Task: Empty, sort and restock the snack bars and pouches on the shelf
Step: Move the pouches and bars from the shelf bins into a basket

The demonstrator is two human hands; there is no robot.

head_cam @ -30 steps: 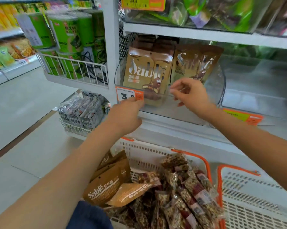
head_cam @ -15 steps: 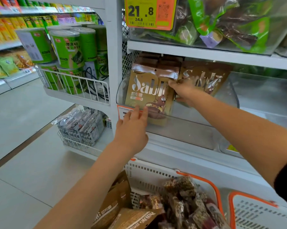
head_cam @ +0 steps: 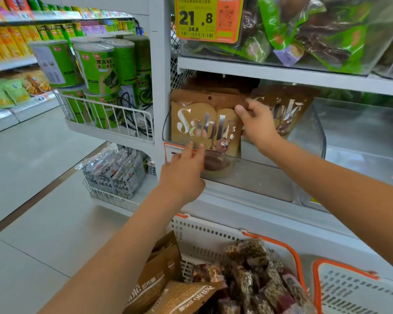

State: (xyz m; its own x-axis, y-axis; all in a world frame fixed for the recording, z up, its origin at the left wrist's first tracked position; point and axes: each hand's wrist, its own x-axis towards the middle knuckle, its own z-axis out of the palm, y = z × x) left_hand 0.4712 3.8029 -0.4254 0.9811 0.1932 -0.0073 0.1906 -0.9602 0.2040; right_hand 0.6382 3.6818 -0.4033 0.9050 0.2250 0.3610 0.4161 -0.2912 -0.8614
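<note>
Brown Sablé pouches (head_cam: 204, 125) stand upright at the left end of a clear shelf bin (head_cam: 270, 177). My right hand (head_cam: 257, 123) grips the right edge of the front pouch, thumb on its face. A second row of the same pouches (head_cam: 288, 109) leans behind that hand. My left hand (head_cam: 183, 173) rests with straight fingers on the bin's front lip, over the orange price tag. Below, a white basket with orange handles (head_cam: 204, 236) holds more brown pouches (head_cam: 159, 282) and several nut bars (head_cam: 254, 268).
A second white basket (head_cam: 358, 288) sits at the bottom right. The upper shelf carries green snack bags (head_cam: 304, 30) and a yellow price tag (head_cam: 204, 19). Green canisters (head_cam: 98, 66) fill a wire rack on the left, with dark packets (head_cam: 114, 171) below. Floor lies open to the left.
My right hand went from the bin's front edge into the bin and took hold of the front pouch. My left hand rose to the bin's lip. The view moved closer and upward.
</note>
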